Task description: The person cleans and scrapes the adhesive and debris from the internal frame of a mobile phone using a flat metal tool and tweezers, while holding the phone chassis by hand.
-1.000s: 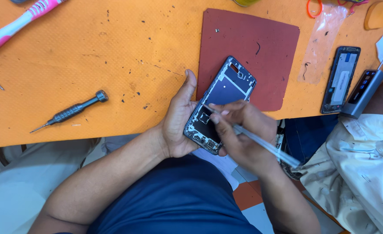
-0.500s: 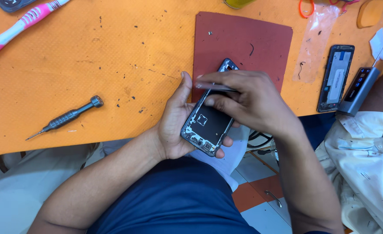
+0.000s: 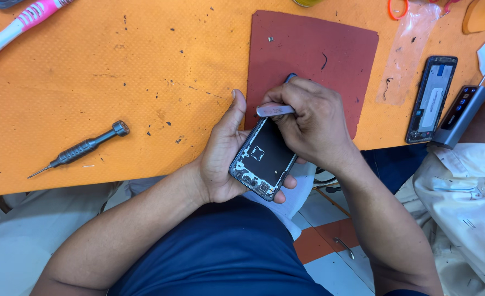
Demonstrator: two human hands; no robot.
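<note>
My left hand point(image 3: 223, 159) cradles an opened phone body point(image 3: 264, 159) from below and from its left side, at the near edge of the orange table. The phone's dark inner frame faces up, tilted toward the upper right. My right hand point(image 3: 308, 123) lies over the phone's upper half and hides it. It grips a flat metal tool point(image 3: 275, 110), which looks like tweezers, whose grey end sticks out to the left just above the phone.
A dark red mat point(image 3: 313, 49) lies on the orange table point(image 3: 116, 82) behind my hands. A grey screwdriver point(image 3: 80, 149) rests at left, a pink-handled brush point(image 3: 23, 22) at far left top. Another phone frame point(image 3: 431, 98) and a dark slim device point(image 3: 459, 115) sit at right.
My right hand swung up from the phone's lower right to cover its upper half. The metal tool now points left above the phone, and the phone has shifted slightly.
</note>
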